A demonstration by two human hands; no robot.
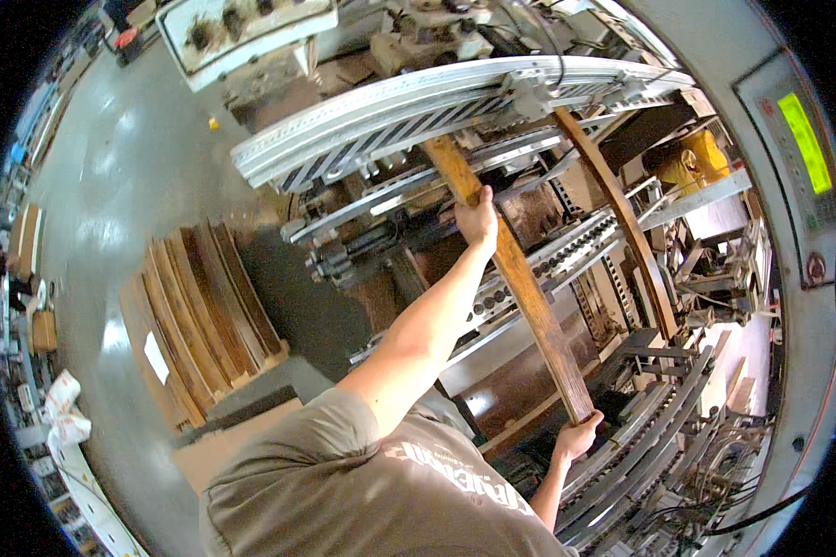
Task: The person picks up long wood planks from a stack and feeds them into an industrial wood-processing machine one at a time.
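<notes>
Both grips were closed on the long wooden board (535,311), left hand (476,223) toward its far part and right hand (579,439) at the near end, with the board stretched over the machine from near the metal rail (372,116) back toward the person. Progress looked partway: a second wooden strip (617,200) already lay across the machine, hands off it, while the held board was not yet let go (couldn't tell whether its far end touched the rail). Stacked boards (200,311) sat at left, untouched.
</notes>
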